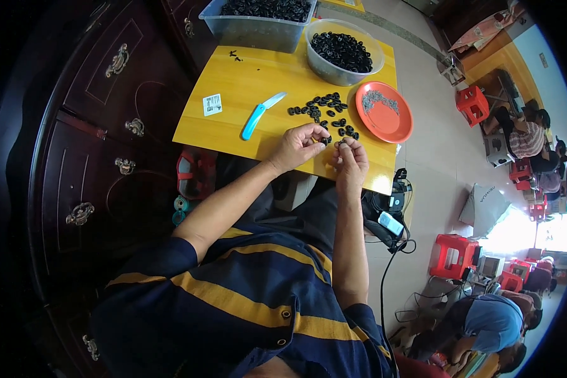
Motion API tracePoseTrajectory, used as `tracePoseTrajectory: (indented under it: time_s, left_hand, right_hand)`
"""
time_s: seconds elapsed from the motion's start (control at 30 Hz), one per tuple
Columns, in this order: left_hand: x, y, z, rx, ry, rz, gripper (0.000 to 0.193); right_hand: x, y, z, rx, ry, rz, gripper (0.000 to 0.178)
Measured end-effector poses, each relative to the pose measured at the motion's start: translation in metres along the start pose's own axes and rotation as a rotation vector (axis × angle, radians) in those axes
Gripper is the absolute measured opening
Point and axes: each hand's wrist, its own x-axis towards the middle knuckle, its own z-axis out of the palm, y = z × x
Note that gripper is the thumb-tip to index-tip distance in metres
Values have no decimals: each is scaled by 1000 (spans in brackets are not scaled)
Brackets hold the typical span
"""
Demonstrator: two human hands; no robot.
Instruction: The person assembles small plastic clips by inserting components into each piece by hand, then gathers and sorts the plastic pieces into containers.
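Over the near edge of the yellow table, my left hand (296,148) pinches a small black oval part (326,140) between thumb and fingers. Close beside it, my right hand (350,161) is closed at the fingertips on something tiny that I cannot make out. Just beyond both hands lies a loose group of similar black oval parts (315,109). An orange-red plate (402,130) to the right carries small grey bits (379,101). Left of the black parts rests a knife (255,121) with a light blue handle, its blade out.
At the table's far side stand a round translucent bowl (341,77) and a rectangular plastic bin (252,33), both full of black parts. A white label (212,104) lies on the left. Dark drawers (101,113) line the left side. Several people sit at right among red stools (472,106).
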Motion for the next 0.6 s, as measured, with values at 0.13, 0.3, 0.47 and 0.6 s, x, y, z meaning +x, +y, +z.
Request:
tracePoseTrajectory:
  time_s: [0.13, 0.3, 0.47, 0.6]
  left_hand:
    - [-10, 3, 19, -160, -23, -61, 20]
    - [-31, 7, 43, -221, -78, -67, 13]
    - [-36, 13, 42, -161, -94, -95, 10]
    - [-38, 5, 35, -60, -136, -77, 12]
  right_hand:
    - [1, 2, 4, 149, 104, 24, 14]
    - [-10, 0, 22, 318, 122, 55, 16]
    - [-14, -2, 21, 320, 150, 54, 16]
    - [-16, -1, 26, 282, 174, 64, 15]
